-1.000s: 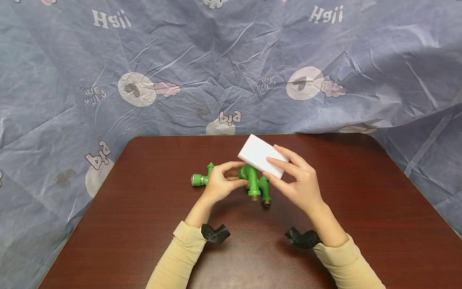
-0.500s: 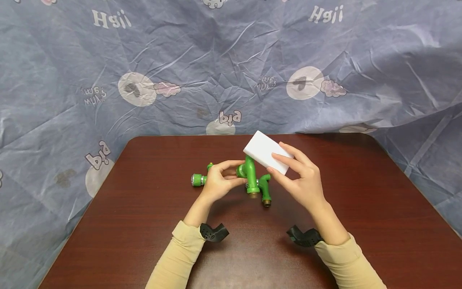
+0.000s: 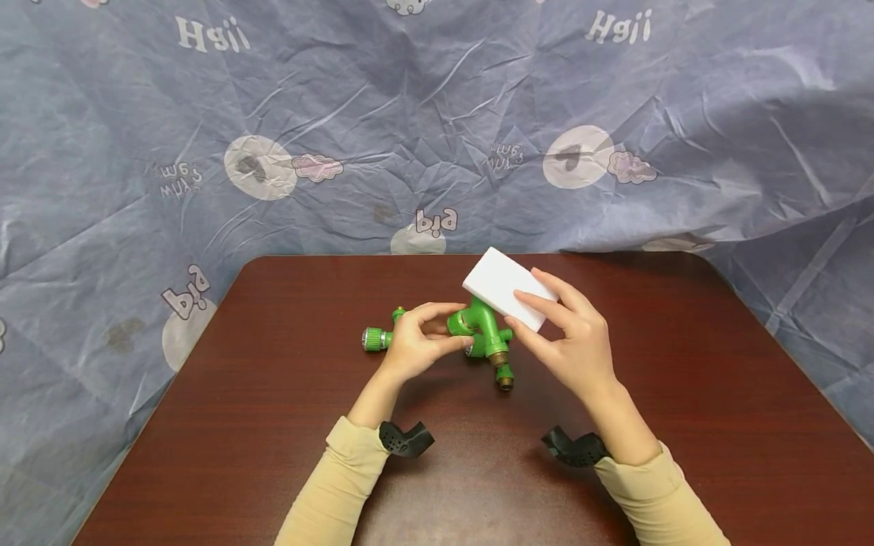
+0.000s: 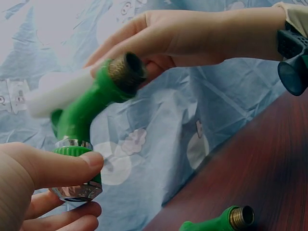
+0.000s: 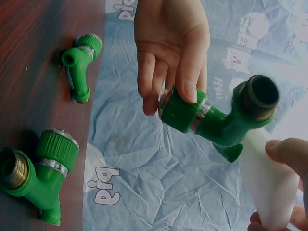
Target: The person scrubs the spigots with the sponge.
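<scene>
My left hand (image 3: 413, 347) grips a green tap (image 3: 483, 322) by its ribbed knob, with the thumb on the ridges (image 4: 72, 152). The tap is held up off the table, and its brass threaded mouth (image 5: 262, 96) shows in both wrist views. In my right hand (image 3: 579, 334) is a white block (image 3: 504, 282), perhaps a sponge, pinched between thumb and fingers. The block lies against or right beside the tap's body in the right wrist view; whether they touch is hard to tell. Blur softens the block in the left wrist view.
Two more green taps lie on the dark red-brown table (image 3: 273, 425): one tap (image 5: 45, 180) beneath the held one, another tap (image 3: 374, 339) left of my left hand. A blue-grey printed cloth (image 3: 437, 121) hangs behind the table.
The held tap has turned, its threaded end swinging right in the head view. My right hand and the white block have shifted slightly right and up over the last second.
</scene>
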